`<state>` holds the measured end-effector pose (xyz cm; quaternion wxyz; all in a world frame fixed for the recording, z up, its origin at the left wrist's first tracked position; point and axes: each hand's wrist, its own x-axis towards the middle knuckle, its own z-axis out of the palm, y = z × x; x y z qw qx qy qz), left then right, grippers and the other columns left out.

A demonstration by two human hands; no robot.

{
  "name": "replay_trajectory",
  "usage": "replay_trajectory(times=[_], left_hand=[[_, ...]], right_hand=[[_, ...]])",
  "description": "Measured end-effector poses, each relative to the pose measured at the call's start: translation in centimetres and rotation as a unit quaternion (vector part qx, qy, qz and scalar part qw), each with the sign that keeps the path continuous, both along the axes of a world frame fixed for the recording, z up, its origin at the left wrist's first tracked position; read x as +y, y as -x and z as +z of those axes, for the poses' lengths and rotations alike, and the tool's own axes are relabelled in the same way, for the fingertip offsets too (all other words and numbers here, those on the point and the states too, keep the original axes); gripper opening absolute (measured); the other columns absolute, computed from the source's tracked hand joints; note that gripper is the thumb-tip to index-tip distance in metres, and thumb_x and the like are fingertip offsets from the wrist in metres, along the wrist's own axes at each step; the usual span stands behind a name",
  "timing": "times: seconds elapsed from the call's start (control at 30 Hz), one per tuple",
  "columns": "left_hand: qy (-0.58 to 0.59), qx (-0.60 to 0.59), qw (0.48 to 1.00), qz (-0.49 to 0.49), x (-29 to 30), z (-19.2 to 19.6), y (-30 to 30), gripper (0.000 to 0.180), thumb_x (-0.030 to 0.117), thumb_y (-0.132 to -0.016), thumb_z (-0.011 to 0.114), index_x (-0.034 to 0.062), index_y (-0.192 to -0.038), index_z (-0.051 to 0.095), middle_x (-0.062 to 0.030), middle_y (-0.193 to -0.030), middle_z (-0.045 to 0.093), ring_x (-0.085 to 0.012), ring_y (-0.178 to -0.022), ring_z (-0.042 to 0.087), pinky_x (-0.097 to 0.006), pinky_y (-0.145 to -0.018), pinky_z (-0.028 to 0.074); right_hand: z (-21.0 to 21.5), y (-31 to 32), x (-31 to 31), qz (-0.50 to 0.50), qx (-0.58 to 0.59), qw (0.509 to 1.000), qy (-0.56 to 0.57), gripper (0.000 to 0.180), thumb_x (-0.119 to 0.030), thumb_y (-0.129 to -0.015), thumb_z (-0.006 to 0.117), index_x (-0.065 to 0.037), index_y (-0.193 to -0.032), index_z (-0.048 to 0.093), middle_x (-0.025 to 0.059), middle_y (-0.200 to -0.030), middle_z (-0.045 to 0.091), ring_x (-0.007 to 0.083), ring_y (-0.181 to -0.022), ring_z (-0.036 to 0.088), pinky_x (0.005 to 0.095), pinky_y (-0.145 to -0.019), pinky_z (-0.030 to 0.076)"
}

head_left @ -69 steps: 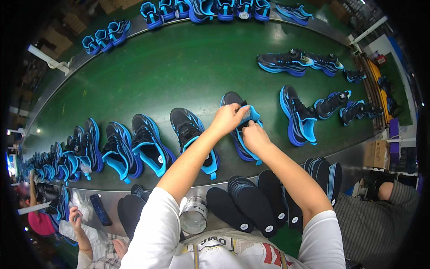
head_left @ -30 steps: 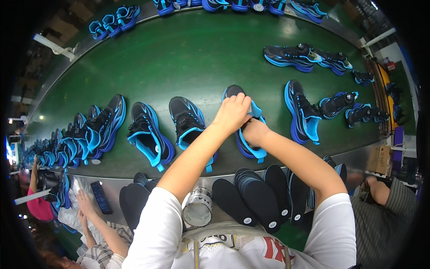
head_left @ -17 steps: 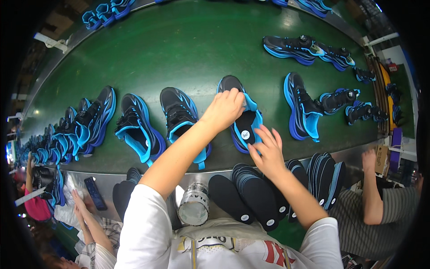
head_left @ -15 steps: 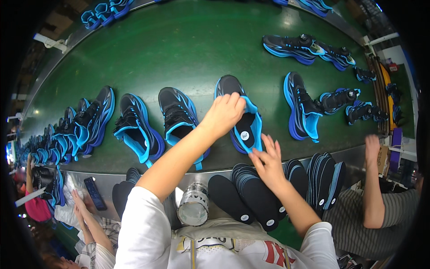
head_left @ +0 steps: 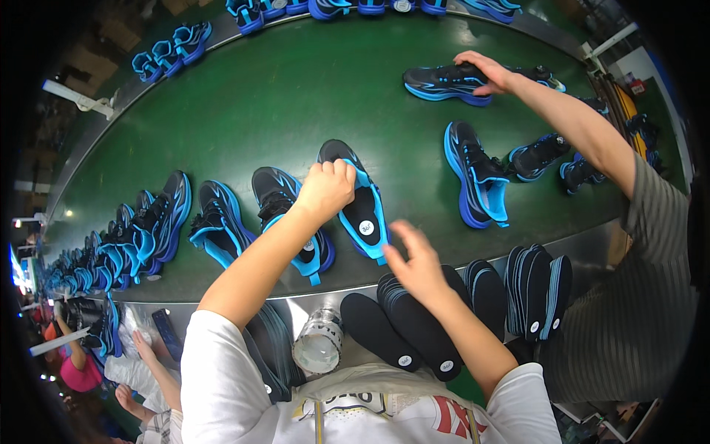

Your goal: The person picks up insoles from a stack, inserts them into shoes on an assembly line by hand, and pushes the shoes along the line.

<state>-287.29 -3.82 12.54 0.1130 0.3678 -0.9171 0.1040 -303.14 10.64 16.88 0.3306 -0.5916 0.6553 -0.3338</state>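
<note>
A green conveyor belt (head_left: 296,96) carries black-and-blue sneakers (head_left: 477,174) in a row and along its far edge. Black insoles (head_left: 414,333) lie stacked on the metal ledge (head_left: 599,240) beside it.

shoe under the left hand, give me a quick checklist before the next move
1. Left hand steadies the black and blue shoe: ok, it rests on the shoe's upper on the green belt.
2. Insole seated in that shoe: ok as far as it shows; a blue insole with a round white sticker fills the opening.
3. Right hand free: ok, open and holding nothing, over the stack of black insoles.
4. Insole supply: ok, several stacks along the metal ledge.
5. Next shoe ready: cannot tell; the shoe to the left is partly hidden by the forearm.
6. Neighbour clear: ok, the co-worker's hand is on a far shoe.
</note>
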Motion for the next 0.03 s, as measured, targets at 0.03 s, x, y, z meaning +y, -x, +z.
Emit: replay_trajectory(times=[0.03], left_hand=[[0.009, -0.054, 0.998, 0.007, -0.01, -0.19, 0.24, 0.023, 0.022, -0.064, 0.062, 0.0078, -0.076, 0.049, -0.0037, -0.070, 0.047, -0.0208, -0.062, 0.052, -0.033, -0.055, 0.041]], right_hand=[[0.21, 0.09, 0.00, -0.001, 0.000, 1.000, 0.004, 0.033, -0.017, -0.073, 0.063, -0.003, -0.101, 0.053, 0.0226, -0.101, 0.053, 0.0318, -0.097, 0.052, 0.0369, -0.083, 0.041]])
